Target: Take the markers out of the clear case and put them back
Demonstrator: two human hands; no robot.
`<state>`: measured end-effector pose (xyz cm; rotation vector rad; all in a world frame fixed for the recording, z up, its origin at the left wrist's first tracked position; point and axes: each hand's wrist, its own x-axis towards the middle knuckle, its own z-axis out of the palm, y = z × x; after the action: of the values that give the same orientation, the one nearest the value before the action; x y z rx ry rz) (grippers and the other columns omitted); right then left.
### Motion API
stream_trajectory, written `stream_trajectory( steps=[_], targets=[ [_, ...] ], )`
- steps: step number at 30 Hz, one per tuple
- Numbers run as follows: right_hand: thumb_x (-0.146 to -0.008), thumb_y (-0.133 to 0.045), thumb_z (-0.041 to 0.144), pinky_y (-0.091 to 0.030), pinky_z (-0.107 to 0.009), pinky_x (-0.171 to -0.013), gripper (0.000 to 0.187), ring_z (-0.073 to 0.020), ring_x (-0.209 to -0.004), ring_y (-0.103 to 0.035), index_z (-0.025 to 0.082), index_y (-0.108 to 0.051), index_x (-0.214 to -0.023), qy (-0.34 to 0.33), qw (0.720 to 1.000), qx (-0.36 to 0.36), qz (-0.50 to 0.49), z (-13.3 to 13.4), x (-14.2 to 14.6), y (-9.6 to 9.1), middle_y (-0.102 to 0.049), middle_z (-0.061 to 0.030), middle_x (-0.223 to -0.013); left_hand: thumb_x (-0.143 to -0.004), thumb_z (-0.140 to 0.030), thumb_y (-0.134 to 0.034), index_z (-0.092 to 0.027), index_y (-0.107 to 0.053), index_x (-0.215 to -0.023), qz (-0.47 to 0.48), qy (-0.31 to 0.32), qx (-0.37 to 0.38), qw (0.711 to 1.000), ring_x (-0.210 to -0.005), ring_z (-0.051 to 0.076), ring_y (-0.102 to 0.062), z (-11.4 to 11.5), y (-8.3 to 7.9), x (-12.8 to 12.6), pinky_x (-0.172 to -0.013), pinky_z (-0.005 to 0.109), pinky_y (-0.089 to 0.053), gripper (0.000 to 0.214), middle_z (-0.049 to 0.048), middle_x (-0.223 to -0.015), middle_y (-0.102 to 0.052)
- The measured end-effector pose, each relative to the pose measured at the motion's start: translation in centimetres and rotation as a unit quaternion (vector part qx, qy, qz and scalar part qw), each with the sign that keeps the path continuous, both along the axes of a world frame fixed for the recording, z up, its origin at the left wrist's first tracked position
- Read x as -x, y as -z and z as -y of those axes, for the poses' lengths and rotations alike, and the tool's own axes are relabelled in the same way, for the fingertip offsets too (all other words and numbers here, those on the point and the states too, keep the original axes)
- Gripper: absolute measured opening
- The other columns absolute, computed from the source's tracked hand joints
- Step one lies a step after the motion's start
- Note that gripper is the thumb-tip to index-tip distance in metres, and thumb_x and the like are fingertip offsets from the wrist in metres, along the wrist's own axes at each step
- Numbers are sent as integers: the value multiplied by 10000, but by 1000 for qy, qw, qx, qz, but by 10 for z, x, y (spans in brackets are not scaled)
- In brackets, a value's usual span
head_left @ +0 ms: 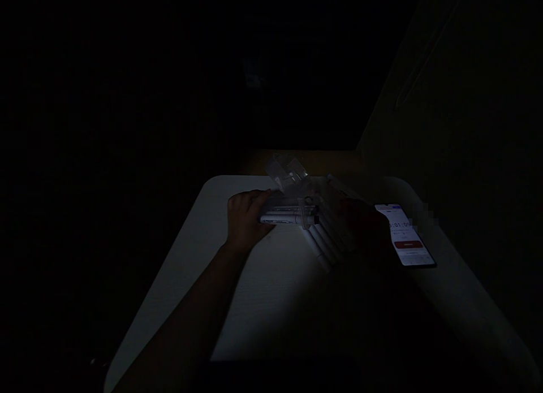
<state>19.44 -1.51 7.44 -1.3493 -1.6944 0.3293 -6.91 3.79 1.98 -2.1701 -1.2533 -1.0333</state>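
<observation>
a white marker (pixel 288 217) is pressed in the curled grip of the left hand (pixel 246 219), but the right hand (pixel 360 226) is too dark to tell.

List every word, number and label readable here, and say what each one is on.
Phone screen, large digits: "0:01:0", with the digits after that too blurred to read.
Phone screen, small lines under the digits: too small to read.
Red button on the phone screen: pale label, too small to read.
White marker pen barrel: dark print, too blurred to read.
</observation>
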Motion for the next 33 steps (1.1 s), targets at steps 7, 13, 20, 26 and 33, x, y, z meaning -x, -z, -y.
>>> stream_trajectory(
  steps=[7, 13, 20, 26, 33],
  targets=[
    [-851, -428, 203, -510, -210, -702, 238, -113, -822, -641, 198, -655, -921, -125, 982, -105, 97, 6, 11, 9, -681, -42, -901, -693, -504, -603, -219, -420, -1266, 5, 11, -15, 1000, -971, 245, -500, 0, -2, -1, -834, 371, -326, 666, 96, -1089, -573],
    [-856, -422, 165, -500, -186, -705, 253, -98, -822, -625, 166, -641, -983, -152, 973, -135, 106, 6, 19, 14, -665, -51, -901, -700, -506, -596, -218, -424, -1259, 5, 6, -14, 1000, -957, 243, -505, 0, -3, -1, -826, 372, -329, 652, 96, -1079, -577],
    [-863, -463, 282, -505, -303, -775, 239, -157, -854, -613, 193, -658, -970, 18, 984, 23, 176, -9, -15, 18, -657, -70, -933, -704, -521, -596, -217, -426, -1261, 10, 12, -23, 1000, -961, 240, -501, 0, -1, 0, -829, 370, -328, 657, 91, -1076, -577],
    [-886, -479, 360, -502, -333, -826, 300, -129, -940, -572, 163, -552, -1100, 39, 972, 101, 209, -12, -28, 21, -574, -67, -1106, -701, -542, -589, -223, -426, -1256, 7, 2, -24, 1000, -940, 236, -505, -2, 2, 1, -817, 368, -338, 660, 89, -1065, -581],
    [-879, -492, 353, -502, -350, -831, 323, -145, -962, -570, 155, -537, -1130, 62, 957, 163, 232, -9, -24, 22, -564, -72, -1124, -704, -542, -586, -208, -444, -1247, 11, 7, -21, 1000, -951, 243, -504, -1, 0, 0, -819, 376, -338, 653, 99, -1069, -582]
  ],
)
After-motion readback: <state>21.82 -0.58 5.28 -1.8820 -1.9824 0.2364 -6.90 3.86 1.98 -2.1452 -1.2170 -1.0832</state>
